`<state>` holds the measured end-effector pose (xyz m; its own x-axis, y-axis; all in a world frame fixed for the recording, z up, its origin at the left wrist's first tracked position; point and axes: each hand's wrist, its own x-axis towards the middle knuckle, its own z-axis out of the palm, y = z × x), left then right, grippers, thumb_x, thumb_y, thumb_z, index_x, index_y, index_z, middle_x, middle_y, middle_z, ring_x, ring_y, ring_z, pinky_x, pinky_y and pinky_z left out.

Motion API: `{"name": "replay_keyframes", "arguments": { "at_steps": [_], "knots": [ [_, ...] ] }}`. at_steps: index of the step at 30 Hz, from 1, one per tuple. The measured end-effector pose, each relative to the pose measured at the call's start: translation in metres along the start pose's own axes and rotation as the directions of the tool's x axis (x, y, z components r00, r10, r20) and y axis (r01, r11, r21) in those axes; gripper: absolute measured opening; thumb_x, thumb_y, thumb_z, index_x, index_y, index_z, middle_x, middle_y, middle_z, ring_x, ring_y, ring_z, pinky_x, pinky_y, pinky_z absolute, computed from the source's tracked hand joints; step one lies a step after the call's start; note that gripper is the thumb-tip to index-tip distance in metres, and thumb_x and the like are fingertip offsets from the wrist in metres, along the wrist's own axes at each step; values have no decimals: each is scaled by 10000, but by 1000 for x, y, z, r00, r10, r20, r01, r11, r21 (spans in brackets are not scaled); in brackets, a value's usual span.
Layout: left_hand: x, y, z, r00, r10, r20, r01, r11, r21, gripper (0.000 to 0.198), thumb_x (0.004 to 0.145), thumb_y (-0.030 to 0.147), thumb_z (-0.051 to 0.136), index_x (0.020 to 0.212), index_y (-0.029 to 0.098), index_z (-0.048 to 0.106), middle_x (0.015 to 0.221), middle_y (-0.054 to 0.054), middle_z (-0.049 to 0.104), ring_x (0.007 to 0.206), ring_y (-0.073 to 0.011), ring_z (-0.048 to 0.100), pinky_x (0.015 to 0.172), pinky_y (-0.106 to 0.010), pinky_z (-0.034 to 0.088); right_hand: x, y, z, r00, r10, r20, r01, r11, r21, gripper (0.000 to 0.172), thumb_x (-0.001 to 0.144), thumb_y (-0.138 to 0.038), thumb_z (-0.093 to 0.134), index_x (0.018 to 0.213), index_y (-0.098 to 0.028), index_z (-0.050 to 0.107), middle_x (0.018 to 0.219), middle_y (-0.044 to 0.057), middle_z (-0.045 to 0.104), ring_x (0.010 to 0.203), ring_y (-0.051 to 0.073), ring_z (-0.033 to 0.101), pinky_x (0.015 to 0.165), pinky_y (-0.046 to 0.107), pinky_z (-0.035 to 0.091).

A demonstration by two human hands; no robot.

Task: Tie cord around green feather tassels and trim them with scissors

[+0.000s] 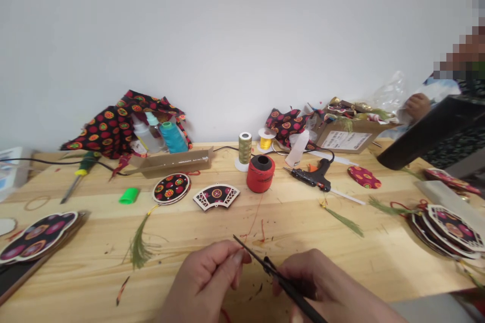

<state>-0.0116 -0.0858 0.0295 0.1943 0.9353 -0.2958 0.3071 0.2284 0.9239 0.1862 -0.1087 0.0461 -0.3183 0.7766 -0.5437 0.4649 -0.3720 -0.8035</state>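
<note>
At the bottom centre, my left hand (pixel 212 275) is closed in a pinch; what its fingertips hold is too small to name. My right hand (pixel 318 282) is wrapped round black scissors (pixel 278 277), whose blades point up and left, close beside the left fingertips. A thin red thread (pixel 257 219) runs on the table from the red spool (pixel 260 175) toward my hands. Beyond them lie a fan-shaped ornament (pixel 216 197) and a round ornament (pixel 171 188) with a green tassel (pixel 141 247).
A black glue gun (pixel 312 174), a white bottle (pixel 297 149) and a green thread spool (pixel 245 148) stand or lie farther back. Stacked ornaments (pixel 450 232) are at right, a screwdriver (pixel 79 179) at left. Behind a cardboard box (pixel 346 136), another person's hand (pixel 417 106) shows.
</note>
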Motion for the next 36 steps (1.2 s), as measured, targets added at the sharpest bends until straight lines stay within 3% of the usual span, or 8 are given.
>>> {"name": "replay_keyframes", "arguments": {
  "at_steps": [6, 13, 16, 21, 26, 30, 34, 36],
  "knots": [
    [-1, 1, 1, 999, 1, -33, -1, 1000, -9, 332, 748, 400, 563, 487, 200, 521, 494, 34, 409, 506, -137, 365, 479, -229, 292, 8, -2, 4, 999, 32, 28, -32, 999, 8, 81, 689, -202, 579, 700, -133, 618, 532, -67, 391, 499, 50, 311, 435, 153, 239],
    [1, -2, 0, 991, -5, -133, -9, 994, -106, 299, 734, 381, 603, 504, 190, 595, 489, 33, 451, 497, -127, 388, 472, -218, 291, 3, 4, 0, 998, -11, -62, 0, 982, -187, 131, 688, -158, 513, 634, -144, 632, 589, 0, 640, 518, 84, 520, 452, 159, 318],
    [3, -3, -10, 973, -101, -206, 50, 970, -239, 222, 677, 380, 675, 569, 188, 652, 518, 26, 528, 490, -118, 416, 459, -206, 310, -7, 20, -23, 969, -130, -211, 12, 875, -484, 165, 737, -300, 560, 655, -171, 623, 613, 17, 645, 529, 120, 540, 478, 199, 348],
    [1, -4, -17, 965, -120, -231, 28, 930, -367, 176, 638, 353, 725, 641, 179, 700, 562, 13, 589, 502, -105, 441, 453, -195, 330, -12, 54, -58, 894, -170, -414, -248, 582, -775, 227, 762, -379, 530, 684, -181, 610, 666, 67, 659, 595, 209, 604, 534, 273, 376],
    [-1, -5, -10, 977, -111, -180, 37, 927, -373, 195, 684, 354, 696, 618, 171, 693, 540, 15, 564, 516, -101, 436, 459, -181, 328, -6, 63, -69, 884, -216, -415, -241, 550, -799, 151, 770, -249, 485, 712, -201, 616, 696, 50, 662, 623, 202, 633, 560, 282, 432],
    [-1, -6, -10, 962, -139, -234, 33, 913, -407, 200, 650, 384, 725, 656, 185, 708, 572, 10, 588, 540, -110, 454, 463, -182, 347, 3, 50, -55, 792, -366, -488, -282, 490, -825, 137, 762, -164, 497, 733, -179, 630, 685, 80, 654, 641, 243, 636, 583, 342, 492],
    [-1, -7, -10, 958, -162, -235, 40, 892, -450, 216, 628, 394, 744, 683, 186, 718, 558, 8, 588, 531, -109, 457, 450, -177, 357, 35, 27, -11, 637, -713, -294, 122, 470, -874, 207, 795, -133, 515, 965, -191, 619, 882, 70, 655, 837, 215, 624, 723, 323, 525],
    [-1, -7, -9, 963, -166, -212, 48, 880, -473, 219, 618, 393, 751, 677, 184, 720, 560, 5, 597, 521, -107, 460, 451, -180, 367, 55, 19, 12, 617, -732, -288, 140, 463, -875, 131, 772, -154, 560, 894, -174, 605, 829, 80, 633, 797, 232, 604, 706, 357, 522]
  ]
}}
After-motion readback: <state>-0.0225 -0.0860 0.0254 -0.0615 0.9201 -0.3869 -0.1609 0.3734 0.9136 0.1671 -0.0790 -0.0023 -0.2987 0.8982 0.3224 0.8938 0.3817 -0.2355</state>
